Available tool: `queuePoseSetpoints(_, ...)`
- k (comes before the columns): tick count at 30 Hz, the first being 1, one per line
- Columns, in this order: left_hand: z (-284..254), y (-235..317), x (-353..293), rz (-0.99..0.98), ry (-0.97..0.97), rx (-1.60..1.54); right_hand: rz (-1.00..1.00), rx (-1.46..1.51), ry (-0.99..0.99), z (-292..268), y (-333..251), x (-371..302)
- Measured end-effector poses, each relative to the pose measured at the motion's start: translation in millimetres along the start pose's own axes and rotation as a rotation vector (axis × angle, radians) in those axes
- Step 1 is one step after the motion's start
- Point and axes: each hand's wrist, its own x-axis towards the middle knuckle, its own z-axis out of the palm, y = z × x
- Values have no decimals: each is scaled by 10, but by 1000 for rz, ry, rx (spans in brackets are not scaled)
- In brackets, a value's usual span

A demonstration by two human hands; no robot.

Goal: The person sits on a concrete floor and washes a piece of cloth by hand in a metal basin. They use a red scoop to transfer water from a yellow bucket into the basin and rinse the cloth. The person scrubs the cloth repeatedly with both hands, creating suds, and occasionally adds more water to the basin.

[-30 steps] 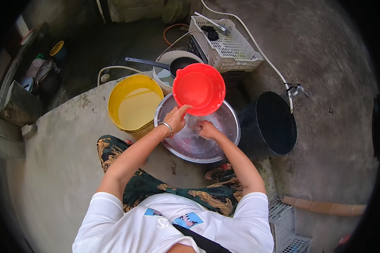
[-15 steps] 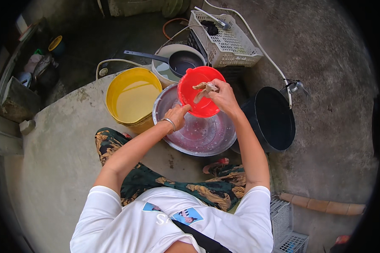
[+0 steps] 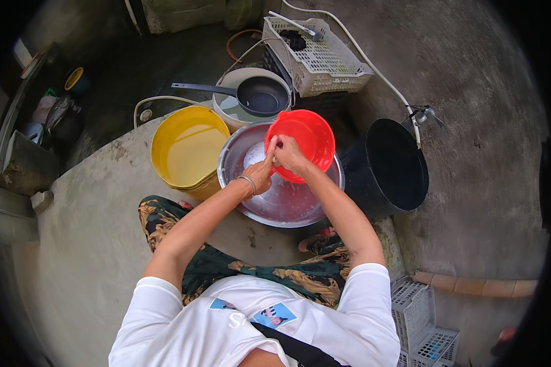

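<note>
From the head view, my left hand [image 3: 260, 174] grips the near-left rim of the red bowl [image 3: 306, 137], tilted over the steel basin [image 3: 288, 205]. My right hand [image 3: 288, 154] is closed inside the bowl, touching its wall. The yellow bucket [image 3: 187, 150] stands just left.

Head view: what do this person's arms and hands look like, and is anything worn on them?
Both forearms are bare. Short white sleeves end above the elbows, part of a white top with small coloured picture patches on the chest. The left hand has a thin silver bangle round its wrist. The right hand shows no glove or bracelet. No rings can be made out at this size.
</note>
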Motion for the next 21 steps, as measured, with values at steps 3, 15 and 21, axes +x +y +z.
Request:
queuePoseSetpoints(3, 2, 97, -9, 55, -1, 62, 64, 657, 553, 55, -471, 125)
queuePoseSetpoints(15, -426, 115, 13, 3, 29, 243, -365, -1333, -259, -735, 294, -257)
queuePoseSetpoints(21, -446, 368, 103, 89, -116, 426, -935, -2480, 109, -1255, -192, -40)
